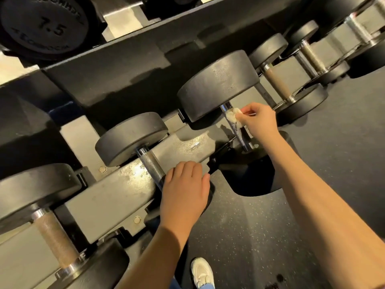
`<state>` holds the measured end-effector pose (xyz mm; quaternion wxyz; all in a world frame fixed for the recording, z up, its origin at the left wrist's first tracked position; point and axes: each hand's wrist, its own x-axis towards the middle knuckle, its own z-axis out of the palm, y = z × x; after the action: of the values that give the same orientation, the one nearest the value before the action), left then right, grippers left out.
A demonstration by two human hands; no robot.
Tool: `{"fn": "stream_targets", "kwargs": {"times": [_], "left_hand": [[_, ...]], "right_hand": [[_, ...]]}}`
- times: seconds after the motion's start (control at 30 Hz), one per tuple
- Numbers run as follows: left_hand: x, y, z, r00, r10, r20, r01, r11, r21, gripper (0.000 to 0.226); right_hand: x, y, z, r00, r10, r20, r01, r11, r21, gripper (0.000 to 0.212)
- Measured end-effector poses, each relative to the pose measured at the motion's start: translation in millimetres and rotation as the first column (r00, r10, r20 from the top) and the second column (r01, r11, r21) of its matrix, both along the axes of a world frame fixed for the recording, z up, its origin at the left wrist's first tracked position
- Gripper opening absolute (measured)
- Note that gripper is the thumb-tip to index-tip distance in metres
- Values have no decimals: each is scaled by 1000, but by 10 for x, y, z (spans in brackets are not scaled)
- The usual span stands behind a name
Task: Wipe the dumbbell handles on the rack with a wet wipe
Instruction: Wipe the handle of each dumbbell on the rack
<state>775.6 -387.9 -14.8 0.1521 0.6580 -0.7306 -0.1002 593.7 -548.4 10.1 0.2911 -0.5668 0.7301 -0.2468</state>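
Black dumbbells lie in a row on a grey rack [116, 197]. My right hand [259, 122] pinches a crumpled white wet wipe [234, 117] against the top of the chrome knurled handle [239, 134] of a large dumbbell [216, 84]. My left hand [185, 190] rests over the near head of the neighbouring dumbbell [131, 138], at the lower end of its knurled handle [152, 165]; that head is hidden beneath the hand.
More dumbbells sit at the left [52, 240] and right [279, 80], some with brownish handles. An upper shelf holds a 7.5 weight [45, 26]. Dark speckled floor [260, 236] lies below, with my white shoe [202, 272] on it.
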Motion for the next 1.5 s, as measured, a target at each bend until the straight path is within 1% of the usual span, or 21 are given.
{"fn": "stream_targets", "kwargs": {"times": [0.07, 0.13, 0.17, 0.2, 0.23, 0.3, 0.33, 0.37, 0.47, 0.53, 0.6, 0.63, 0.67, 0.73, 0.83, 0.93, 1.0, 1.13, 1.27, 1.33, 1.5], "left_hand": [[-1, 2, 13, 1000, -6, -3, 6, 1000, 4, 41], [0, -2, 25, 1000, -15, -2, 15, 1000, 17, 41], [-1, -3, 33, 1000, -20, -1, 20, 1000, 23, 41], [-3, -7, 37, 1000, -26, -1, 26, 999, 25, 41], [2, -9, 37, 999, -33, -3, 33, 999, 25, 41], [15, -11, 37, 999, -44, -7, 44, 999, 24, 41], [20, -14, 32, 999, -46, -8, 46, 999, 20, 41], [23, -14, 25, 999, -47, -10, 47, 999, 19, 42], [35, -12, 3, 998, -35, -48, 37, 999, 27, 42], [45, -16, -15, 997, -16, -76, 18, 999, 31, 41], [30, -38, -5, 998, -15, -58, 17, 999, 27, 42], [6, -66, 28, 999, -24, -45, 25, 1000, 20, 42], [-34, -126, 80, 998, -37, -45, 38, 999, 11, 42], [-169, -349, 240, 992, -73, -101, 72, 997, -14, 44], [-441, -856, 538, 981, -100, -165, 82, 990, -116, 41], [-666, -1369, 731, 987, -140, -83, 117, 965, -236, 38], [-756, -1669, 808, 983, -182, 4, 177, 954, -243, 41], [-847, -2183, 899, 937, -244, 249, 260, 965, -30, 50], [-921, -2474, 916, 848, -295, 440, 294, 953, 71, 61], [-944, -2504, 919, 824, -323, 466, 317, 944, 92, 66], [-938, -2486, 936, 827, -321, 461, 315, 945, 91, 68]], "right_hand": [[-72, 59, -15, 990, 63, -126, -54, 996, 78, 8], [-129, 128, -13, 949, 138, -282, -92, 981, 171, 19], [-144, 141, -7, 933, 158, -322, -96, 975, 202, 23], [-147, 133, -11, 929, 162, -333, -96, 974, 207, 22], [-128, 107, -11, 942, 144, -304, -94, 980, 174, 18], [-45, 32, -30, 990, 44, -134, -37, 998, 54, 5], [10, -7, -41, 998, -1, -55, 1, 1000, 8, 6], [56, -36, -54, 1000, -26, -17, 25, 1000, -14, 10], [55, -67, -71, 998, 10, -55, -10, 1000, -3, 14], [-60, -69, -37, 978, 138, -157, -127, 989, 78, 8], [-158, -78, 12, 890, 322, -324, -264, 941, 211, 7], [-195, -93, 22, 848, 382, -369, -308, 920, 243, 8], [-226, -115, 22, 832, 403, -382, -326, 911, 252, 9], [-296, -152, 9, 855, 376, -356, -316, 924, 217, 9], [-410, -218, -24, 907, 310, -286, -309, 950, 52, 6], [-540, -295, -17, 939, 278, -204, -293, 955, -45, 6], [-637, -342, -3, 954, 260, -151, -271, 961, -51, 6], [-850, -446, 31, 969, 220, -111, -228, 971, -70, 7], [-1049, -555, -15, 979, 195, -63, -201, 974, -108, 10], [-1117, -614, -53, 980, 188, -70, -196, 970, -145, 9], [-1217, -768, -97, 988, 141, -62, -150, 972, -180, 10]]}}
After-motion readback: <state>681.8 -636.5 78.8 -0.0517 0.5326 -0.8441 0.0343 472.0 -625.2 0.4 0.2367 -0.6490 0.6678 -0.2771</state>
